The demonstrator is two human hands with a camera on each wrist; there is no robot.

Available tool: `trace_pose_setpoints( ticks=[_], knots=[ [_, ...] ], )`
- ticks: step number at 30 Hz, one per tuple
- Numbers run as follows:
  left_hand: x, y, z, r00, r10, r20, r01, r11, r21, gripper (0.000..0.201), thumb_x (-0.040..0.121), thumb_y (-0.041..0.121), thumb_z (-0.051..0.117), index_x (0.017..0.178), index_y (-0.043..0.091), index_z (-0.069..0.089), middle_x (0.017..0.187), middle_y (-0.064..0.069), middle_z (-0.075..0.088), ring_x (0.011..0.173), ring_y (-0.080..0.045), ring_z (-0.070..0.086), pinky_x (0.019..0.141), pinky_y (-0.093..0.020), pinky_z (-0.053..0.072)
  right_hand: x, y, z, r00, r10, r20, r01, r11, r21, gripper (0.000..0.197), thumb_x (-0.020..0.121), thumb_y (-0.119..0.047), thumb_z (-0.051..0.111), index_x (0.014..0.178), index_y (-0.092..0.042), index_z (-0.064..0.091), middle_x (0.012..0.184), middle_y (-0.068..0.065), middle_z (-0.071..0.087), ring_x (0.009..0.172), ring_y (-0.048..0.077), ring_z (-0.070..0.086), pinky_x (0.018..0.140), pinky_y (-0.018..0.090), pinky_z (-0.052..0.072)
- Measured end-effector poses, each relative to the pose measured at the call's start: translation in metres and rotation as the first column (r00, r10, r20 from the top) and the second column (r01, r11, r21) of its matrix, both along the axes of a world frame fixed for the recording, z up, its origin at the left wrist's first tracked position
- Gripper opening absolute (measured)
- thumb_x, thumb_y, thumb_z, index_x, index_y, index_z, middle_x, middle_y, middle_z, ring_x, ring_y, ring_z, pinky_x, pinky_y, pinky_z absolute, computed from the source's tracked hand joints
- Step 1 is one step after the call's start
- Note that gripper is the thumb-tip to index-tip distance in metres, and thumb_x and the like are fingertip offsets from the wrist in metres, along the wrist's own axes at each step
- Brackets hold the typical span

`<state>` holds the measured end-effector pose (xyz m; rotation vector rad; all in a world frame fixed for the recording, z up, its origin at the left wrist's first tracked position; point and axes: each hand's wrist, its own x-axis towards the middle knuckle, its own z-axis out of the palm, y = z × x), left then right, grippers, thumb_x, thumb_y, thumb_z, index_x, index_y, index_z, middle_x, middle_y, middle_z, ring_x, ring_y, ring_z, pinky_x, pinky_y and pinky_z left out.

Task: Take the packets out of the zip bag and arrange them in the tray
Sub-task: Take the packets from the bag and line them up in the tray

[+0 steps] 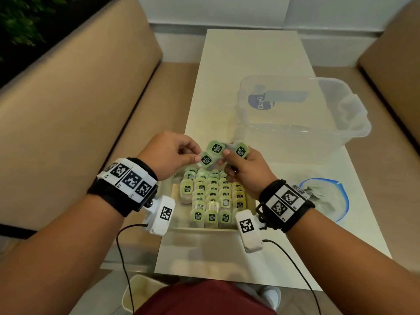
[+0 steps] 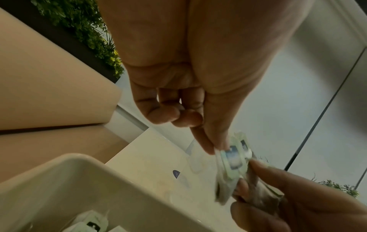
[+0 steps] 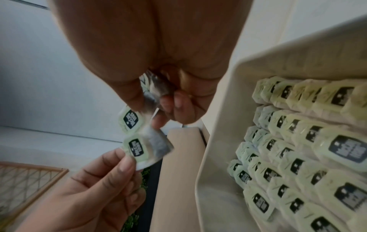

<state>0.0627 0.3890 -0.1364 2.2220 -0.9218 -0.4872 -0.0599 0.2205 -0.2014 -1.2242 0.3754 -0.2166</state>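
Both hands hover over the cream tray [image 1: 176, 192], which holds several rows of green-labelled tea packets [image 1: 212, 201]. My right hand [image 1: 238, 165] grips a small bunch of packets [image 1: 239, 150]. My left hand [image 1: 181, 153] pinches one packet [image 1: 206, 159] at the left end of that bunch between thumb and forefinger. The right wrist view shows the pinched packet [image 3: 139, 149] below another packet [image 3: 130, 120], with the filled tray [image 3: 218, 109] beside them. In the left wrist view the bunch [image 2: 232, 161] sits edge-on between both hands. The zip bag [image 1: 327, 198] with a blue seal lies open at the right.
A clear plastic tub [image 1: 302, 108] stands behind the tray on the pale table [image 1: 245, 64]. Tan sofa cushions [image 1: 79, 105] flank the table on both sides. A small cream bin [image 1: 138, 294] stands on the floor near my knee.
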Motion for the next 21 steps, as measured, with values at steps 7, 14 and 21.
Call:
trace_pose_setpoints(
  ticks=[7, 14, 21],
  knots=[
    [0.005, 0.003, 0.003, 0.996, -0.087, -0.037, 0.087, 0.996, 0.018, 0.006, 0.083, 0.021, 0.076, 0.085, 0.024, 0.071, 0.073, 0.007, 0.069, 0.063, 0.002, 0.056, 0.059, -0.008, 0.044, -0.002, 0.002, -0.002, 0.999, 0.001, -0.04, -0.008, 0.985, -0.175, 0.019, 0.088, -0.02, 0.068, 0.101, -0.007, 0.072, 0.082, 0.023, 0.059, 0.053, 0.015, 0.044, 0.05, 0.027, 0.04],
    [0.008, 0.007, 0.004, 0.995, -0.083, -0.048, 0.082, 0.997, -0.012, 0.008, 0.088, 0.021, 0.07, 0.095, 0.025, 0.071, 0.083, 0.004, 0.072, 0.071, 0.002, 0.061, 0.064, -0.006, 0.046, -0.005, 0.008, 0.006, 0.998, -0.04, -0.043, 0.037, 0.997, -0.069, 0.021, 0.098, -0.013, 0.058, 0.111, 0.002, 0.065, 0.086, 0.018, 0.07, 0.053, 0.015, 0.042, 0.05, 0.027, 0.039],
    [0.002, 0.011, 0.013, 0.995, -0.091, -0.036, 0.088, 0.994, -0.058, 0.01, 0.092, 0.019, 0.065, 0.095, 0.027, 0.071, 0.077, 0.011, 0.068, 0.067, 0.007, 0.057, 0.065, -0.005, 0.043, -0.004, 0.01, 0.009, 0.994, -0.066, -0.087, 0.06, 0.996, -0.062, 0.021, 0.079, -0.013, 0.068, 0.093, 0.002, 0.066, 0.085, 0.022, 0.054, 0.051, 0.012, 0.039, 0.046, 0.025, 0.037]
  ],
)
